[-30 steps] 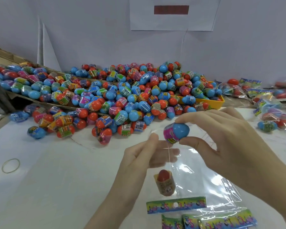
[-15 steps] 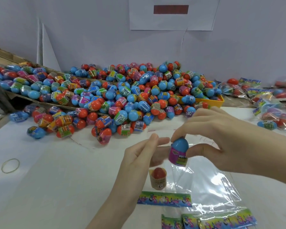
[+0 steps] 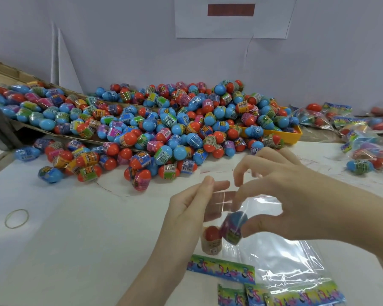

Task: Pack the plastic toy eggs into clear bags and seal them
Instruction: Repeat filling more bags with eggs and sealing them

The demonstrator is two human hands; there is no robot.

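Note:
My left hand [image 3: 186,208] pinches the top edge of a clear bag [image 3: 224,202] and holds it upright in front of me. A red egg [image 3: 211,235] with a tan wrapper sits at the bottom of this bag, above its colourful header strip [image 3: 220,269]. A blue egg [image 3: 233,226] with a pink and green wrapper is inside the bag beside the red one, blurred. My right hand [image 3: 296,199] hovers over the bag mouth with fingers spread. Its thumb tip lies next to the blue egg, and its fingertips are apart from the egg.
A big pile of loose eggs [image 3: 164,129] spills from a cardboard box [image 3: 0,67] and a yellow tray [image 3: 294,135] across the table's back. Filled bags [image 3: 363,138] lie at the right. Empty bags [image 3: 285,283] lie near the front. A rubber band [image 3: 16,218] lies left.
My right hand carried the blue egg down into the bag mouth and its fingers spread off it. The egg now sits beside the red one. My left hand kept holding the bag.

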